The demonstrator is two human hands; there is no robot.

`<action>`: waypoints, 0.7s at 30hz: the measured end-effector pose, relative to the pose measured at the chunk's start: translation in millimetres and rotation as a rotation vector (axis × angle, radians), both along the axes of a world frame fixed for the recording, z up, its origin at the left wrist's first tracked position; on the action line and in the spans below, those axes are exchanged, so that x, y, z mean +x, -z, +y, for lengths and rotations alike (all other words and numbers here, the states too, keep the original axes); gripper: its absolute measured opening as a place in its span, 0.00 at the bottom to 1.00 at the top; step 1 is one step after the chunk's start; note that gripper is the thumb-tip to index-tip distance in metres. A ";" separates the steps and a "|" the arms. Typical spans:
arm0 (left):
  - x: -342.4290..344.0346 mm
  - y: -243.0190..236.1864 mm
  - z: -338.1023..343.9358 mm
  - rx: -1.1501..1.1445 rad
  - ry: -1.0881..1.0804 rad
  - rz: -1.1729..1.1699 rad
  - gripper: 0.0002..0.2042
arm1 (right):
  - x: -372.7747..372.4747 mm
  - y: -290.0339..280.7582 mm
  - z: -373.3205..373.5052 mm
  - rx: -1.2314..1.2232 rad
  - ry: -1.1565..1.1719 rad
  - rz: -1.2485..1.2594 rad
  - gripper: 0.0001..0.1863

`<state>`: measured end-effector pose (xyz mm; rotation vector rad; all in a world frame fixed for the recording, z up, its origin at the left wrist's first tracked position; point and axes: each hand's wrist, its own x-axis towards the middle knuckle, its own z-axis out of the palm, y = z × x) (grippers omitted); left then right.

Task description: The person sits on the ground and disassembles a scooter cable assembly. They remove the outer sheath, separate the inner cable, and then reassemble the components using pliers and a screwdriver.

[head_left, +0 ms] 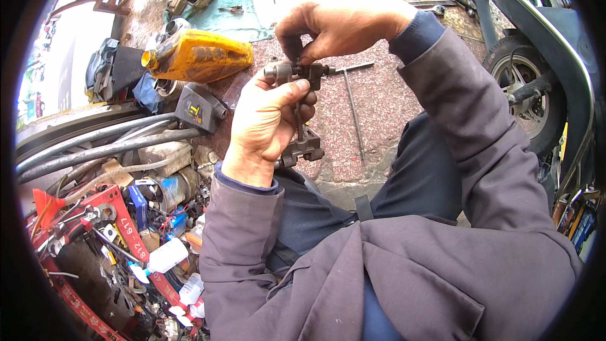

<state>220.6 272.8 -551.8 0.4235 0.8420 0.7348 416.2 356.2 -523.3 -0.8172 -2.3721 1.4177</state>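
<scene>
A dark, greasy metal vehicle part [304, 146] with a rod and block-like ends stands roughly upright in my left hand [260, 117]. My left thumb presses across its upper section, and the fingers wrap round behind. Above it, my right hand [344, 28] reaches over from the right, thumb and forefinger pinched at the part's top. What lies between those fingertips is too small and hidden to name. Just right of the part, a T-handle wrench [353, 107] rests on the speckled stone ground.
A yellow jug [205, 55] lies left of my hands, near a dark grey bottle [199, 107]. Hoses [101, 155] and a heap of tools, bottles and parts fill the lower left. A wheeled vehicle [527, 88] stands at right. Tools lie on a green cloth [235, 7] beyond.
</scene>
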 end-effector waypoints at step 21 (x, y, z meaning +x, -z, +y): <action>1.3 -11.0 -3.3 -0.028 0.059 -0.143 0.11 | 13.9 7.7 -3.2 -0.083 -0.033 0.132 0.06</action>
